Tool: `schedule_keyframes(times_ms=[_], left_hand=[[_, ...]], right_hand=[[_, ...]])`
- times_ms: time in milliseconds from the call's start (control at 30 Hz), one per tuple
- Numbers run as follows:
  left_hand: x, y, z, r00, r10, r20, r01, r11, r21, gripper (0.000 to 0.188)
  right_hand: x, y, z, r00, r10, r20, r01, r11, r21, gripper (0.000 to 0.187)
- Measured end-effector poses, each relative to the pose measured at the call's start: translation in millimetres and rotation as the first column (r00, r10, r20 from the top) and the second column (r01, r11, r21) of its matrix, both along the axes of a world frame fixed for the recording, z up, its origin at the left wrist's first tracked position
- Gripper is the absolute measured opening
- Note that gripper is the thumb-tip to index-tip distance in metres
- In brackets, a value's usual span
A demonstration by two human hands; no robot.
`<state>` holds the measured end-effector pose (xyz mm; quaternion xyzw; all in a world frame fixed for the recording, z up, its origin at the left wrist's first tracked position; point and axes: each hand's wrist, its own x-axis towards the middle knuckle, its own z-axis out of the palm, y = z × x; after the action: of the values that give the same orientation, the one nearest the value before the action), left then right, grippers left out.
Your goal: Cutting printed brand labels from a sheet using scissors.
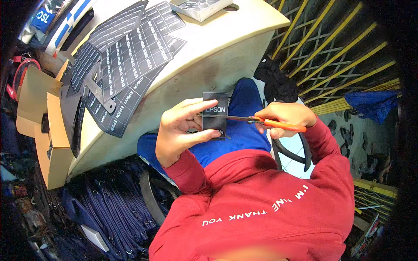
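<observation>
My left hand (pixel 172 132) pinches a small black printed label piece (pixel 215 98) between thumb and fingers, holding it upright over my lap. My right hand (pixel 291 115) is wrapped round orange-handled scissors (pixel 285 125). Their blades reach leftward across the middle of the label piece, along the line between its two printed blocks. Whether the blades are parted or closed is hard to make out. Larger black sheets (pixel 139 48) with rows of the same white print lie overlapped on the table (pixel 222 41). On top of them rests a flat metal ruler-like strip (pixel 98 92).
A shallow white box (pixel 202 11) sits on the table's far side. An open cardboard box (pixel 61 130) stands against its left edge. Below hang many dark blue straps (pixel 113 209) with metal rings. A yellow folding gate (pixel 335 52) stands at the right; a black chair arm (pixel 298 161) is beside me.
</observation>
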<state>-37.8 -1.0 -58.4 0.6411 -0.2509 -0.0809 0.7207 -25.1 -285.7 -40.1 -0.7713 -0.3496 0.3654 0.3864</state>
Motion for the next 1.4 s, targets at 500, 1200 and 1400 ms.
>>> schedule_keyframes(times_ms=[500,1200,1400], left_hand=[[1.1,1.7,-0.1,0.999,-0.048,0.018,0.048,0.999,0.004,0.052],[-0.9,1.8,-4.1,0.996,-0.075,-0.037,0.074,0.997,-0.031,0.055],[-1.2,5.2,5.2,0.997,-0.07,0.018,0.068,0.995,0.066,0.056]], right_hand=[[2.7,-2.5,-0.7,1.0,0.025,-0.017,-0.025,0.999,-0.028,0.075],[0.5,0.8,7.3,0.999,-0.026,-0.018,0.024,0.992,-0.124,0.043],[0.2,0.9,4.8,1.0,-0.014,0.018,0.016,0.992,-0.126,0.042]])
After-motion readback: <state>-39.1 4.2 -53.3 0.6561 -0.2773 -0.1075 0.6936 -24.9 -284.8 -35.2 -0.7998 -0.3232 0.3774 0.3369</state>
